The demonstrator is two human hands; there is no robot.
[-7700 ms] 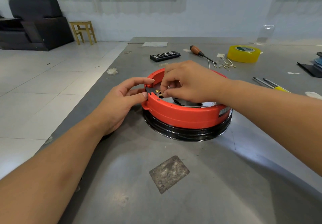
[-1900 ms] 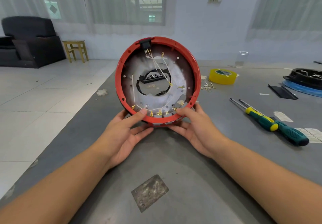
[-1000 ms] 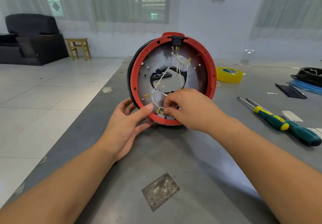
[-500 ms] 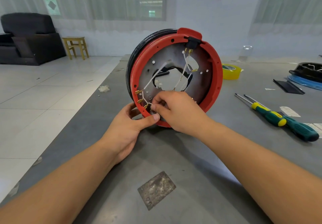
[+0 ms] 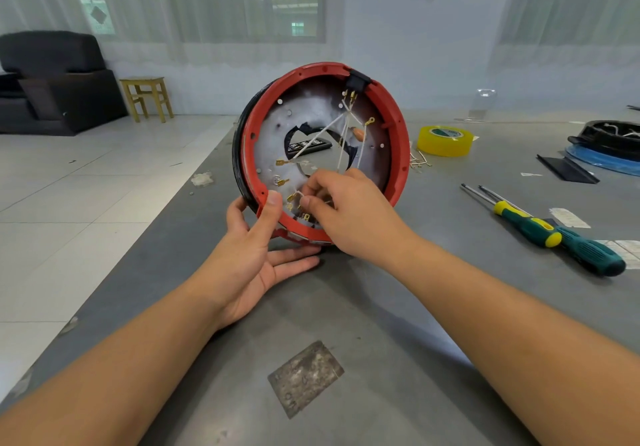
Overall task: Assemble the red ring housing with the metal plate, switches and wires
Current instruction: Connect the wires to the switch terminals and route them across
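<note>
The red ring housing [image 5: 398, 140] stands on edge on the grey table, its open side facing me. Inside it sits the metal plate [image 5: 304, 113] with a central hole. White wires [image 5: 320, 137] with brass terminals run from a black switch [image 5: 357, 81] at the top rim down across the plate. My left hand [image 5: 256, 255] grips the lower left rim, thumb on the red edge, fingers underneath. My right hand [image 5: 346, 210] reaches inside the ring's lower part and pinches a wire terminal near the brass connectors.
Two screwdrivers with green and yellow handles [image 5: 554, 237] lie at the right. A yellow tape roll [image 5: 445, 140] stands behind the ring, with loose pins beside it. A black and blue part [image 5: 609, 147] sits far right. The table's left edge [image 5: 156, 237] drops to tiled floor.
The ring was lifted from lying flat to standing on edge, and has since turned clockwise, carrying the black switch to the upper right. My right hand moved from the rim to the wires inside.
</note>
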